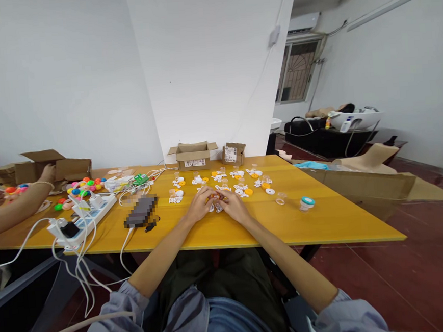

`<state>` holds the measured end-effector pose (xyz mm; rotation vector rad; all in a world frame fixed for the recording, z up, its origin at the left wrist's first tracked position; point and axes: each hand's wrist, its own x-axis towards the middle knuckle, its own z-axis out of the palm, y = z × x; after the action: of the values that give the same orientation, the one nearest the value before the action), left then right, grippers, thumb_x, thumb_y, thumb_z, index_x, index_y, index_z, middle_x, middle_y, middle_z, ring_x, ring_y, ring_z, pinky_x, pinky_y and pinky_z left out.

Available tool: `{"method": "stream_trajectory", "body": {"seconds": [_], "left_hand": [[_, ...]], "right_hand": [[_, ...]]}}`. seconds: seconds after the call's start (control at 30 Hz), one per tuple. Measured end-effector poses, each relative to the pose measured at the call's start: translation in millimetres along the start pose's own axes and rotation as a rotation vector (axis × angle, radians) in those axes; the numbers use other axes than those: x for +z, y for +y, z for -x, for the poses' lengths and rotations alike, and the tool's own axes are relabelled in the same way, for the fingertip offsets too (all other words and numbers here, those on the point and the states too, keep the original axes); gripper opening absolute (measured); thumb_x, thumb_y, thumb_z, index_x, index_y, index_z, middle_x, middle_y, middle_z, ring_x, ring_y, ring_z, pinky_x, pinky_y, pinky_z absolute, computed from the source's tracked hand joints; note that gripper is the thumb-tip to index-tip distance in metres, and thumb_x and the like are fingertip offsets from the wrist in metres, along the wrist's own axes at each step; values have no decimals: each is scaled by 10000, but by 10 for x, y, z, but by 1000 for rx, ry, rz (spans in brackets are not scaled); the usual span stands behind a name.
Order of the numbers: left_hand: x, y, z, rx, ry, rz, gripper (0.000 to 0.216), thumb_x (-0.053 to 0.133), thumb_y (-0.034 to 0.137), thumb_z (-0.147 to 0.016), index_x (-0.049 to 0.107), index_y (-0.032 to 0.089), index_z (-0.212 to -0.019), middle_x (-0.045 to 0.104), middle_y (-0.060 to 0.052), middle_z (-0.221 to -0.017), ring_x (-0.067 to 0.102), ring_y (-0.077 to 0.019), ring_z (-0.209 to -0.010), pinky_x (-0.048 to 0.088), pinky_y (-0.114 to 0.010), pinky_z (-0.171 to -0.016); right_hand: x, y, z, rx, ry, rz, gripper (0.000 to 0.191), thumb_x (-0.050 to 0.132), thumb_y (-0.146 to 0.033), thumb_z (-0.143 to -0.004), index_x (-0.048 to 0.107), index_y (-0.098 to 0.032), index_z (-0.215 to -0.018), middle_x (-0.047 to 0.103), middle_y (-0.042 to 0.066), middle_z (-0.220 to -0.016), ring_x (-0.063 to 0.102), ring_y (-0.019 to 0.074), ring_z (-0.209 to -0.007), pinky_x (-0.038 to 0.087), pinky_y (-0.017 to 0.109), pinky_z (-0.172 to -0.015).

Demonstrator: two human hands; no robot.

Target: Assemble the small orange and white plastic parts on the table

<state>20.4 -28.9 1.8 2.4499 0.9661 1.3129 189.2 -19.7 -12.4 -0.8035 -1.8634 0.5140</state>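
My left hand (pixel 200 203) and my right hand (pixel 233 205) rest together on the yellow table (pixel 287 227), fingers curled and pinching small white pieces (pixel 217 206) between them. What exactly each hand grips is too small to name. Beyond the hands lie several small clear cups, white lids and orange lids (pixel 248 191). A clear jar with a teal lid (pixel 307 203) stands to the right of my right hand, with an open clear cup (pixel 281 198) beside it.
Two small cardboard boxes (pixel 193 156) stand at the table's far edge. A white power strip (pixel 83 219) with cables, a dark phone (pixel 140 211) and coloured balls (pixel 82 187) lie left. Another person's arm (pixel 13 208) reaches in from the left. Flattened cardboard (pixel 376 179) lies right.
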Motion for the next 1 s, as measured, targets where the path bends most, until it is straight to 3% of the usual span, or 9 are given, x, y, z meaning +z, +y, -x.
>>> {"method": "stream_trajectory", "body": {"seconds": [0.13,0.57,1.0], "left_hand": [[2,-17,7,13,3,-23,182,543,254,-956,705,230,-1036,636,-62,-1024,609,-194,-967,509,-338,-902],[-8,33,-25,-30,15,21,139,566,219,-934,670,200,-844,602,-44,-934,596,-177,-891,499,-312,-844],[8,-16,-4,-27,-13,9,131,549,237,-945,677,216,-967,620,-45,-972,602,-186,-927,498,-324,-875]], "right_hand": [[-3,3,0,-6,3,16,298,524,-156,-777,748,-224,-963,702,12,-779,610,177,-720,522,296,-703],[-34,-58,9,-18,-41,41,253,539,-137,-788,734,-230,-921,680,10,-785,591,177,-714,502,287,-691],[-26,-50,-6,2,-25,29,282,519,-110,-765,736,-222,-904,689,9,-763,606,178,-695,507,288,-680]]}}
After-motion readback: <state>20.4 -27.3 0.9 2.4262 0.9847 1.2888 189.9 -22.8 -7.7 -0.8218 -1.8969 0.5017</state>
